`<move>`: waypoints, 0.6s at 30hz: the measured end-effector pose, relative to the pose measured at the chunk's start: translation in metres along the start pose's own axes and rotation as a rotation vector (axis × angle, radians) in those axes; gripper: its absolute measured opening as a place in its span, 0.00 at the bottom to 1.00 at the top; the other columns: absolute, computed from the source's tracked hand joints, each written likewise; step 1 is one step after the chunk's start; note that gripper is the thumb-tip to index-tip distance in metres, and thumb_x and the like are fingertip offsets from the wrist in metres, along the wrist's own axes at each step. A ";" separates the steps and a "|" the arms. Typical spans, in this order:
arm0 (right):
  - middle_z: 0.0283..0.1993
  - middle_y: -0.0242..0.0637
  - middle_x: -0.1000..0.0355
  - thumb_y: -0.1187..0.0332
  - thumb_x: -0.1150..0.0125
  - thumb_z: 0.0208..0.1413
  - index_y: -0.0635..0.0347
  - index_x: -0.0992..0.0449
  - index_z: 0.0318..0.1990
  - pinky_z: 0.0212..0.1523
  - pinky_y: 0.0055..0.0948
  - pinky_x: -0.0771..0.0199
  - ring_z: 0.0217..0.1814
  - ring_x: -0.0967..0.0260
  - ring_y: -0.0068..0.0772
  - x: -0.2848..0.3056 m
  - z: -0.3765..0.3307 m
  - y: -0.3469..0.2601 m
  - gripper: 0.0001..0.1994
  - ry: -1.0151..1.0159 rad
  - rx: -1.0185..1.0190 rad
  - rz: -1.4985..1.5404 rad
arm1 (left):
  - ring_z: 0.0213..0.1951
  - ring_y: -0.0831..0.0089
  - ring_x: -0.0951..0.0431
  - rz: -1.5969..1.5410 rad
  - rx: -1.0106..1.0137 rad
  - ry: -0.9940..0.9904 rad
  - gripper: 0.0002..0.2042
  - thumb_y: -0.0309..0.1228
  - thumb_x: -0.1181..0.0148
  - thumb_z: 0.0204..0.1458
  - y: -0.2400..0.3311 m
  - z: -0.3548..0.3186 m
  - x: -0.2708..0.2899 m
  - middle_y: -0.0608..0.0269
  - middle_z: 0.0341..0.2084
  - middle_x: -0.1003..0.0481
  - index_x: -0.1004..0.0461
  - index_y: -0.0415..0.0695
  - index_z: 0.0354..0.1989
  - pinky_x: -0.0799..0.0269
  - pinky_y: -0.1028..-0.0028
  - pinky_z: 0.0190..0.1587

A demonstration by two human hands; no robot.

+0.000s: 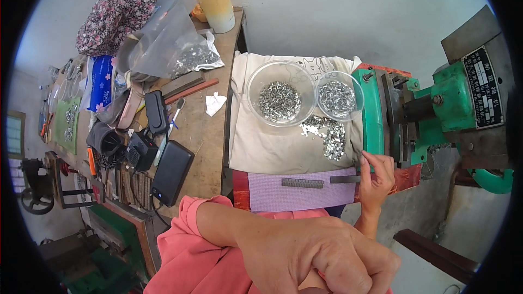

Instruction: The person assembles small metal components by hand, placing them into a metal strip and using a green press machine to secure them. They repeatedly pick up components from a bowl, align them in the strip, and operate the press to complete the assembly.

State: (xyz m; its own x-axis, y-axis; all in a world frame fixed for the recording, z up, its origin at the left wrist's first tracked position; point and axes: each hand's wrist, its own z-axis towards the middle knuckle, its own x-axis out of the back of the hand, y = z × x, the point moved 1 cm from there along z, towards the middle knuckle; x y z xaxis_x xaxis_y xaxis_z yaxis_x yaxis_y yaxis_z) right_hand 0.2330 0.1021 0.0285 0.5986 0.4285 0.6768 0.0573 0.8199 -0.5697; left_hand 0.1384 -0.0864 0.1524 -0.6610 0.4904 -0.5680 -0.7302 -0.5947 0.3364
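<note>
My left hand (321, 256) is raised close to the camera, its fingers curled in; whatever they may hold is hidden. My right hand (377, 181) is beside the green press base, thumb and forefinger pinched at the cloth's right edge. What sits between those fingertips is too small to make out. A dark flat metal strip (343, 179) ends at this hand, lying on the purple mat (267, 196). Left of it lies a dark ridged metal block (302, 183). Small shiny metal pieces (333, 144) are heaped on the beige cloth (248, 149).
Two clear tubs, a large one (251, 95) and a smaller one (358, 90), hold metal parts behind the heap. A green press (455, 98) stands at the right. On the left wooden table (204, 152) are a power bank (172, 173), a yellow bottle (214, 0) and tools.
</note>
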 end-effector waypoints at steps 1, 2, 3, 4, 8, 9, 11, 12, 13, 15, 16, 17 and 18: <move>0.34 0.37 0.26 0.81 0.34 0.52 0.63 0.17 0.41 0.39 0.30 0.32 0.38 0.31 0.34 0.000 -0.001 0.000 0.09 0.002 0.006 0.002 | 0.33 0.70 0.26 0.031 -0.025 -0.029 0.18 0.37 0.18 0.37 0.002 0.002 0.003 0.59 0.36 0.24 0.19 0.39 0.30 0.31 0.70 0.41; 0.34 0.37 0.26 0.81 0.34 0.52 0.63 0.17 0.41 0.39 0.30 0.32 0.38 0.31 0.34 0.000 -0.002 0.000 0.09 0.004 0.011 0.005 | 0.33 0.70 0.26 0.046 -0.065 -0.040 0.18 0.38 0.18 0.38 0.004 0.006 0.003 0.59 0.36 0.25 0.19 0.39 0.30 0.31 0.71 0.40; 0.34 0.37 0.26 0.82 0.34 0.50 0.62 0.17 0.41 0.38 0.31 0.32 0.37 0.31 0.35 0.000 -0.001 0.000 0.10 0.007 0.008 0.004 | 0.33 0.70 0.26 0.027 -0.090 -0.027 0.17 0.38 0.19 0.39 0.002 0.006 0.003 0.58 0.35 0.25 0.19 0.39 0.30 0.31 0.72 0.39; 0.34 0.37 0.26 0.82 0.33 0.49 0.61 0.17 0.40 0.38 0.31 0.32 0.37 0.31 0.36 0.000 -0.002 0.001 0.11 0.011 0.004 0.002 | 0.33 0.70 0.26 0.008 -0.115 -0.014 0.17 0.38 0.19 0.40 0.001 0.006 0.003 0.58 0.35 0.25 0.19 0.38 0.30 0.31 0.72 0.38; 0.33 0.37 0.27 0.82 0.32 0.47 0.60 0.17 0.39 0.36 0.33 0.31 0.36 0.31 0.38 -0.002 -0.003 -0.001 0.11 0.027 0.011 0.014 | 0.33 0.71 0.25 -0.103 -0.152 0.106 0.16 0.36 0.21 0.43 -0.013 -0.006 -0.004 0.56 0.34 0.25 0.19 0.36 0.30 0.30 0.76 0.35; 0.33 0.37 0.27 0.82 0.32 0.47 0.60 0.17 0.39 0.36 0.33 0.31 0.35 0.31 0.38 -0.004 -0.002 -0.002 0.11 0.030 0.008 0.024 | 0.33 0.71 0.25 -0.122 -0.151 0.127 0.16 0.36 0.21 0.44 -0.013 -0.006 -0.004 0.55 0.34 0.25 0.19 0.35 0.30 0.30 0.76 0.34; 0.32 0.36 0.27 0.82 0.31 0.46 0.59 0.17 0.39 0.35 0.33 0.31 0.34 0.30 0.38 -0.005 0.000 -0.002 0.11 0.040 0.033 0.023 | 0.32 0.72 0.25 -0.178 -0.141 0.174 0.16 0.35 0.21 0.44 -0.012 -0.007 -0.006 0.53 0.34 0.25 0.19 0.34 0.30 0.30 0.76 0.34; 0.32 0.36 0.27 0.82 0.31 0.46 0.59 0.17 0.39 0.35 0.33 0.31 0.34 0.30 0.37 -0.006 -0.001 -0.003 0.11 0.040 0.034 0.029 | 0.32 0.72 0.25 -0.192 -0.124 0.183 0.16 0.35 0.21 0.44 -0.011 -0.008 -0.006 0.53 0.34 0.25 0.20 0.34 0.30 0.30 0.76 0.34; 0.32 0.36 0.27 0.82 0.31 0.46 0.59 0.17 0.39 0.35 0.33 0.31 0.34 0.30 0.37 -0.006 -0.001 -0.003 0.12 0.039 0.035 0.035 | 0.32 0.72 0.25 -0.204 -0.108 0.191 0.16 0.35 0.21 0.44 -0.009 -0.009 -0.005 0.52 0.34 0.25 0.20 0.34 0.30 0.30 0.76 0.34; 0.31 0.35 0.27 0.82 0.31 0.45 0.59 0.17 0.39 0.34 0.32 0.31 0.33 0.30 0.37 -0.008 0.000 -0.003 0.12 0.044 0.047 0.030 | 0.32 0.72 0.25 -0.197 -0.069 0.192 0.16 0.35 0.21 0.44 -0.004 -0.011 -0.002 0.52 0.33 0.25 0.20 0.34 0.30 0.31 0.75 0.34; 0.31 0.35 0.27 0.82 0.31 0.45 0.59 0.17 0.39 0.34 0.32 0.31 0.33 0.30 0.37 -0.008 0.001 -0.003 0.12 0.046 0.051 0.033 | 0.32 0.72 0.25 -0.206 -0.054 0.207 0.16 0.34 0.21 0.44 -0.003 -0.012 -0.003 0.52 0.33 0.25 0.20 0.34 0.29 0.31 0.75 0.33; 0.31 0.35 0.27 0.82 0.31 0.45 0.59 0.17 0.39 0.34 0.32 0.31 0.33 0.30 0.37 -0.008 0.002 -0.004 0.12 0.048 0.056 0.036 | 0.32 0.72 0.25 -0.236 -0.046 0.241 0.16 0.34 0.21 0.44 -0.003 -0.013 -0.008 0.52 0.33 0.25 0.20 0.34 0.29 0.31 0.75 0.33; 0.31 0.35 0.27 0.82 0.31 0.45 0.59 0.17 0.39 0.34 0.32 0.31 0.33 0.30 0.37 -0.009 0.003 -0.004 0.13 0.047 0.055 0.034 | 0.32 0.72 0.25 -0.233 -0.035 0.249 0.15 0.34 0.21 0.44 0.000 -0.012 -0.008 0.52 0.32 0.25 0.20 0.34 0.29 0.31 0.75 0.33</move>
State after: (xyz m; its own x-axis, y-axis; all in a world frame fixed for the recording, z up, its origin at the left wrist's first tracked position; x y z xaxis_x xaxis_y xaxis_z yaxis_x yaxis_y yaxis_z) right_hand 0.2254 0.0959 0.0260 0.6366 0.4393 0.6338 -0.0069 0.8251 -0.5650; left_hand 0.1455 -0.0981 0.1481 -0.4111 0.4481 -0.7939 -0.8475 -0.5086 0.1518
